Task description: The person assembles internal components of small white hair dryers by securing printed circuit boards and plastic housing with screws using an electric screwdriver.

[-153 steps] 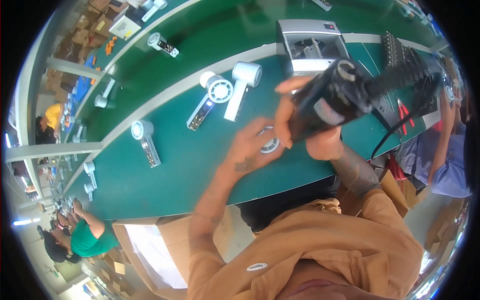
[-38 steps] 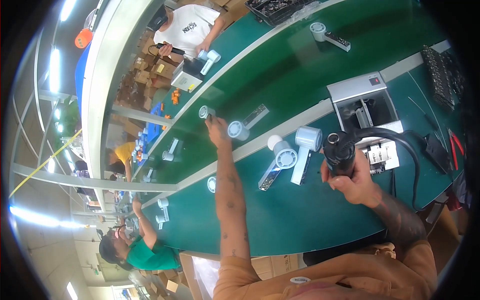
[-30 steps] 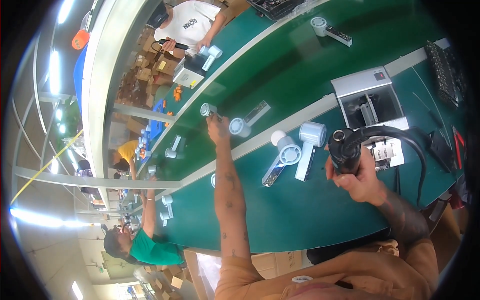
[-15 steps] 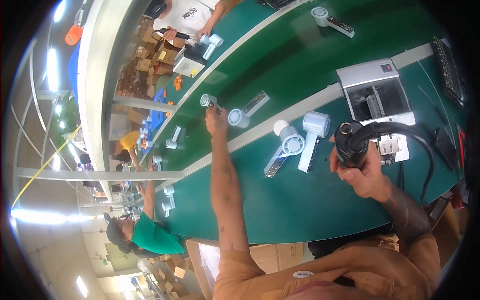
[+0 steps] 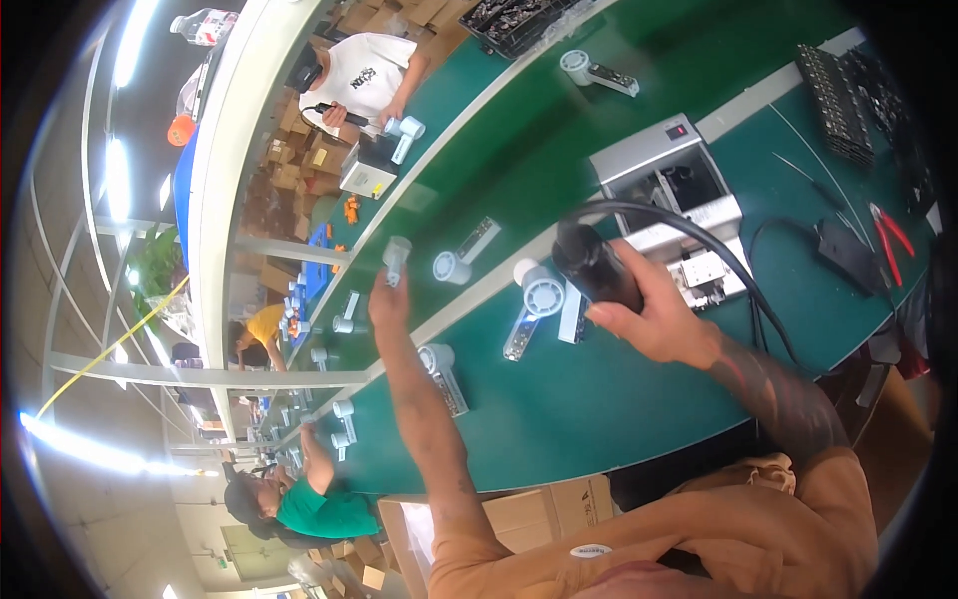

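My left hand (image 5: 387, 299) reaches out over the green belt, closed round the handle of a light-blue handheld fan (image 5: 397, 250), which is blurred. My right hand (image 5: 654, 309) grips a black electric screwdriver (image 5: 596, 265) above the bench; its tip cannot be made out. Below the screwdriver lies a pale blue fan (image 5: 544, 297) with its handle open on a circuit board. A second fan's handle (image 5: 572, 315) shows beside it, its head hidden. Another fan (image 5: 447, 377) lies on the bench against my left forearm, which covers part of it.
A grey screw feeder (image 5: 664, 185) stands beyond the screwdriver. At right lie red pliers (image 5: 888, 240), a black adapter (image 5: 850, 252) and a tray of boards (image 5: 833, 110). More fans (image 5: 454, 265) sit on the belt. Co-workers sit across it (image 5: 364, 85) and to the left (image 5: 324, 514).
My view has turned, shifting the bench leftward. My left hand has drawn back slightly with the fan, now turned in it. A fan shows beside my left forearm where none was visible.
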Tool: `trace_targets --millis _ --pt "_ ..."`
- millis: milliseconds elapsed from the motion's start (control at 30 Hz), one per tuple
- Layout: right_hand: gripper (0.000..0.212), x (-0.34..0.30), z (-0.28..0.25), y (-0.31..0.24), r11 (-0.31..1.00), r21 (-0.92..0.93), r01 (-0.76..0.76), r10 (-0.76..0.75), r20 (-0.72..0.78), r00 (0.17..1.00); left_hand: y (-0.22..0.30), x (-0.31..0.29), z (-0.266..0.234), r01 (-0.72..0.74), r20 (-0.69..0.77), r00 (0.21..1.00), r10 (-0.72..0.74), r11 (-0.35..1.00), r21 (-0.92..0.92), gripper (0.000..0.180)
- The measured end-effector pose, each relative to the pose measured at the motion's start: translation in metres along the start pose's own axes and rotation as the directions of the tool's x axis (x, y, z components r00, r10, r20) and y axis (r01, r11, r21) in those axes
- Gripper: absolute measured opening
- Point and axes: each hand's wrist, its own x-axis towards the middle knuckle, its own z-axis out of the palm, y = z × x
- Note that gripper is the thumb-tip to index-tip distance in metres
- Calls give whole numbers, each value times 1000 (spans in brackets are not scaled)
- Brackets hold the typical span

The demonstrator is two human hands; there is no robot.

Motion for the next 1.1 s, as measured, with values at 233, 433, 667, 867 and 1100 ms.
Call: trace_targets --millis 233,433,667,867,1100 --pt "49 -4 -18 19 995 -96 11 -23 -124 992 167 -219 75 -125 53 991 125 992 -3 40" --pt "46 -6 -13 14 999 30 -46 49 -129 990 171 -407 101 -370 167 925 340 717 591 26" --pt "44 -6 -3 20 989 136 -59 83 -176 981 179 -468 139 -237 208 968 137 767 596 33" --pt "52 -2 -13 20 997 -23 -70 69 -50 996 190 -448 175 -350 473 877 81 782 515 37" --pt "39 -7 -10 17 998 42 -41 46 -131 990 185 -387 142 -723 743 598 302 603 337 45"
